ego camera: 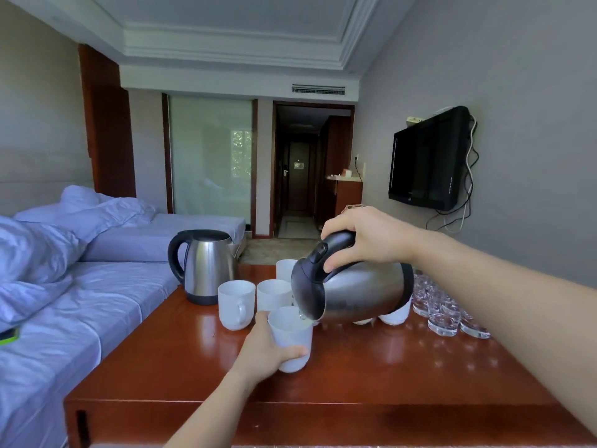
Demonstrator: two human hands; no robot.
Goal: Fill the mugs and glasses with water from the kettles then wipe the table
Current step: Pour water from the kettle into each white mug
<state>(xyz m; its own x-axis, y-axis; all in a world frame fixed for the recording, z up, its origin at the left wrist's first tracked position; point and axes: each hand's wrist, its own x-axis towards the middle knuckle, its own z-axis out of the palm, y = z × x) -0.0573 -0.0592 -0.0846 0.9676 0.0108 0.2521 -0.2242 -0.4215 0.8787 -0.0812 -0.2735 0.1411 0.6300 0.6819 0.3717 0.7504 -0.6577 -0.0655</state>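
Note:
My right hand (365,237) grips the black handle of a steel kettle (358,292), tipped far to the left with its spout over a white mug (292,334). My left hand (265,347) holds that mug on the red-brown table (355,376). Water runs from the spout into the mug. A second steel kettle (205,266) stands upright at the table's far left. More white mugs (235,303) stand behind the held one, some partly hidden by the tilted kettle. Several clear glasses (442,313) are grouped at the right.
A bed (80,302) with rumpled white bedding runs along the table's left edge, with a green-edged phone (9,336) on it. A black television (426,160) hangs on the right wall. A corridor opens beyond the table.

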